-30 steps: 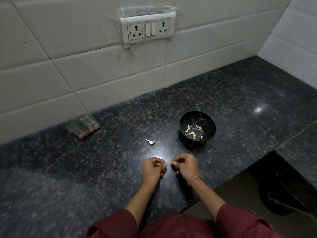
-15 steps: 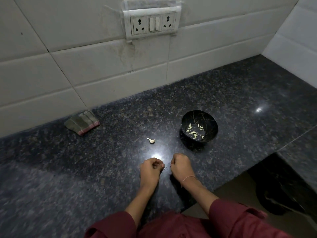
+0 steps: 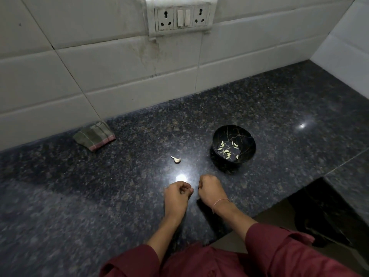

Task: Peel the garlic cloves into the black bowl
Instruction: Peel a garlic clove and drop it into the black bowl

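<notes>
The black bowl (image 3: 234, 143) stands on the dark granite counter (image 3: 99, 196) and holds several peeled garlic cloves (image 3: 227, 151). One unpeeled garlic clove (image 3: 176, 159) lies on the counter to the left of the bowl. My left hand (image 3: 176, 196) and my right hand (image 3: 210, 191) are close together near the counter's front edge, both with fingers curled. A small pale bit shows at the left fingertips, which seem to pinch a clove. The right hand's fingers are turned away, and nothing shows in them.
A folded grey-green cloth (image 3: 93, 135) lies by the tiled wall at the back left. A socket and switch panel (image 3: 182, 16) is on the wall. The counter drops off at the front right, where there is a dark opening (image 3: 329, 212).
The camera has tilted and moved closer. My hands stay near each other with fingers curled, and a small gap has opened between them. The bowl and the loose clove have not moved.
</notes>
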